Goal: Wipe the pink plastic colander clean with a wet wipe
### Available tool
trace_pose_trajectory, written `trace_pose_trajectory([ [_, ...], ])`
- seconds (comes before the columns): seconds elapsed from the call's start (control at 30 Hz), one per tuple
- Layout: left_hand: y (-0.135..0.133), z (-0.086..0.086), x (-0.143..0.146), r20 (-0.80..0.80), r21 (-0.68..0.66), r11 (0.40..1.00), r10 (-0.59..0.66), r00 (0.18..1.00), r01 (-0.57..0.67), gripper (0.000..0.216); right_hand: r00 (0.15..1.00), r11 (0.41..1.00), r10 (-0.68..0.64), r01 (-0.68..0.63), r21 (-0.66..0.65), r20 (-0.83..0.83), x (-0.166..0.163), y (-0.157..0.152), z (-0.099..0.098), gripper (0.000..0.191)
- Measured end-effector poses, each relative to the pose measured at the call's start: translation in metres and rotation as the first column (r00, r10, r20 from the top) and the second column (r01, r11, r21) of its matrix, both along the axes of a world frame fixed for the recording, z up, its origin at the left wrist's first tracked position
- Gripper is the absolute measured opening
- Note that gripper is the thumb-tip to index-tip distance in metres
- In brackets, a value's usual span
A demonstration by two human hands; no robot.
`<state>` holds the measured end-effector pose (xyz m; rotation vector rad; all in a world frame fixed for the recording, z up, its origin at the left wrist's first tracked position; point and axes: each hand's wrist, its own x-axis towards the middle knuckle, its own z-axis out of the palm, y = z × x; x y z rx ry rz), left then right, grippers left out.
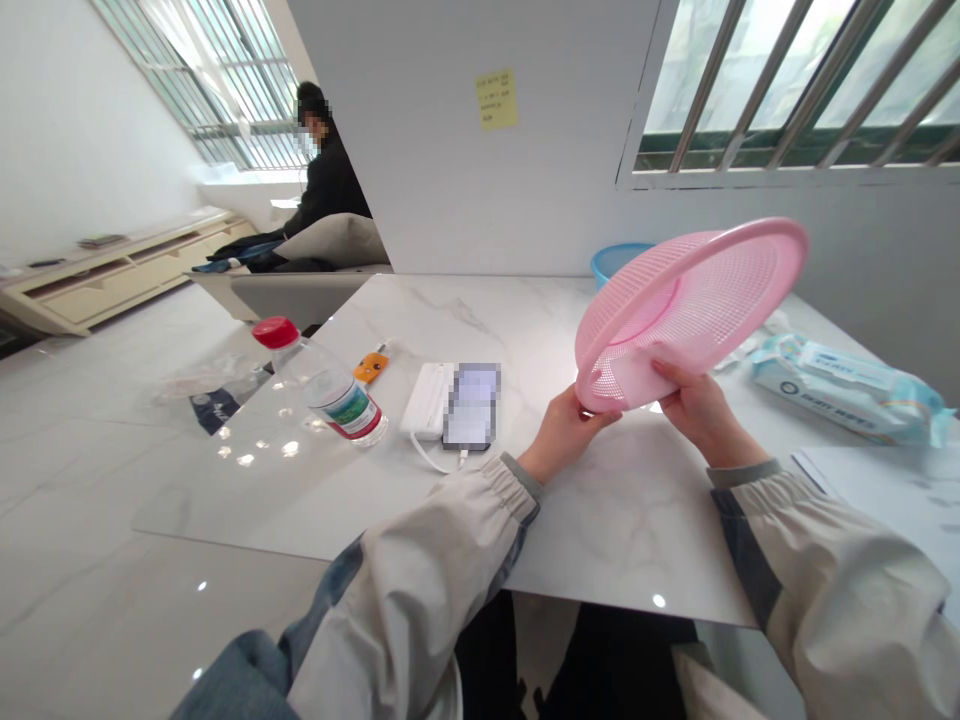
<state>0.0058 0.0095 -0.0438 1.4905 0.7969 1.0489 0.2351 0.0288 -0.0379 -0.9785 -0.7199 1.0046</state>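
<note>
A marbled surface [540, 325] spreads before the person, and above its right part a pink basket [690, 290] is held tilted, the left grip [562, 430] closed on its near left rim and the right grip [701, 412] on its near edge, thumb inside. A blue basin [619, 258] stands partly hidden behind it, with wipes [847, 385] to the right. Leftward are a bottle [330, 390], a white box [427, 400], a cabled phone [471, 405] and an orange tag [370, 367].
</note>
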Motion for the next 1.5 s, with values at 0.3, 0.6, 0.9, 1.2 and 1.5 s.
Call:
trace_pose_trajectory([
  [0.3,-0.001,0.002,0.0,0.015,-0.035,0.999,-0.04,0.999,0.04,0.017,1.0,1.0,0.002,-0.002,-0.001,0.009,0.0,0.0,-0.001,0.043],
  [0.6,0.001,-0.003,0.002,0.038,-0.069,0.996,-0.054,0.998,0.057,0.023,1.0,1.0,-0.015,0.015,-0.002,0.003,0.0,0.001,-0.003,0.043],
  [0.9,0.001,-0.005,0.003,0.046,-0.096,0.993,-0.061,0.997,0.065,0.034,0.999,0.999,0.038,-0.038,-0.011,-0.01,0.0,-0.002,0.001,0.042],
  [1.2,0.002,-0.005,0.003,0.036,-0.079,0.995,-0.064,0.997,0.067,0.037,0.999,0.999,0.036,-0.036,-0.007,-0.018,-0.002,-0.002,0.002,0.044],
  [1.5,0.003,-0.007,0.003,0.031,-0.056,0.997,-0.05,0.998,0.052,0.041,1.0,1.0,0.015,-0.015,-0.004,-0.01,0.0,0.001,-0.001,0.042],
])
